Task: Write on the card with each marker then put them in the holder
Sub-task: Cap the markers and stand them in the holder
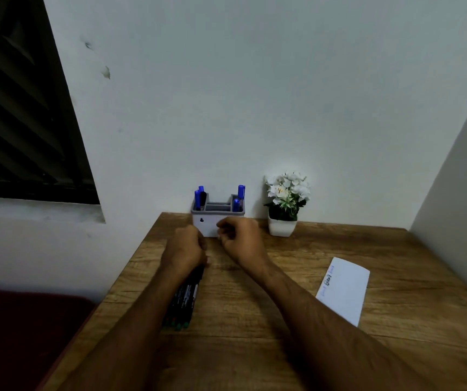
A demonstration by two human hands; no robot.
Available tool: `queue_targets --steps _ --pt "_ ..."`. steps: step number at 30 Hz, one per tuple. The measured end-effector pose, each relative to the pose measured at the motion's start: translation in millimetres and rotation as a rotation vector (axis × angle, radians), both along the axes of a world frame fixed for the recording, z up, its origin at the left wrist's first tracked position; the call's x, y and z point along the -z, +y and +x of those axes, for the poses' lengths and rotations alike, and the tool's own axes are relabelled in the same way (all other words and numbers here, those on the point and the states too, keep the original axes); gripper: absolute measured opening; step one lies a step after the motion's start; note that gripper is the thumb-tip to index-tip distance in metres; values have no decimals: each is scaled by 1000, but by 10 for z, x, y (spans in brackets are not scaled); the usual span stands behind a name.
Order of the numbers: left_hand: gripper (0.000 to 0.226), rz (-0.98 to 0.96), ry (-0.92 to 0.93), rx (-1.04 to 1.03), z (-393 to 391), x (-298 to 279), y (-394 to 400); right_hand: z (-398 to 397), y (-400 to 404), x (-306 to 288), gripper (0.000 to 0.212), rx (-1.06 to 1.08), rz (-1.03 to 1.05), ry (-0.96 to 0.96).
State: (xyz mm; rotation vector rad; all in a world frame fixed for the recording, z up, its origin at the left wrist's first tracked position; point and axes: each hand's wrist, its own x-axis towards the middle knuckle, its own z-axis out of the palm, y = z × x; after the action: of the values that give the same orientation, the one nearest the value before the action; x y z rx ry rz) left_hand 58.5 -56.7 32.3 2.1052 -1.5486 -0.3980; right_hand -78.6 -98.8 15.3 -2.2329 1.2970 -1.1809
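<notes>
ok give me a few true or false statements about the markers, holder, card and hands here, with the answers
1. The left hand grips a bundle of dark markers. True.
2. The holder is empty. False: several blue-capped markers and a dark one stand in it.
3. The card lies on the desk to the right of the right arm, with writing near one edge. True.
4. The right hand is pressing on the card. False: it is up in front of the holder, fingers curled, well apart from the card.
5. The white flower pot stands left of the holder. False: it stands to its right, by the wall.
</notes>
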Motion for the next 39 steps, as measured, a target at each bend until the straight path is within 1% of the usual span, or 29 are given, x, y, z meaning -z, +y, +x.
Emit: queue_targets --steps 3,6,10,12,14,19,23,25,27,32,34,36,39 --pt "31 100 -51 27 -71 -17 73 -103 74 66 26 15 16 11" --pt "30 103 -90 24 -102 15 102 -210 151 111 28 19 50 12" --pt "22 77 -107 4 -134 68 117 -347 214 145 27 8 73 8" --pt "12 48 -103 7 -149 77 116 -411 225 152 28 16 79 3" --pt "4 37 -87 16 -171 71 108 -455 228 159 28 23 97 -11" --pt "12 35 10 53 -339 7 76 -550 229 174 27 28 108 -48" --pt "18 0 88 116 -478 -47 7 -641 234 179 21 41 126 -123" --pt "19 -22 158 136 -555 -85 -23 -710 245 166 15 37 153 -160" --pt "17 -48 275 134 -653 -117 -43 -799 278 144 11 34 185 -205" --pt "10 -131 591 66 -924 -138 -63 -1027 374 120 32 25 260 -315" --pt "9 -165 691 3 -1010 -127 -86 -1122 392 119 28 43 259 -269" --pt "11 -174 834 -52 -1100 -107 -113 -1226 394 129 22 62 285 -201" --pt "11 -141 1020 -74 -1258 -92 -99 -1349 404 135 18 46 370 -214"
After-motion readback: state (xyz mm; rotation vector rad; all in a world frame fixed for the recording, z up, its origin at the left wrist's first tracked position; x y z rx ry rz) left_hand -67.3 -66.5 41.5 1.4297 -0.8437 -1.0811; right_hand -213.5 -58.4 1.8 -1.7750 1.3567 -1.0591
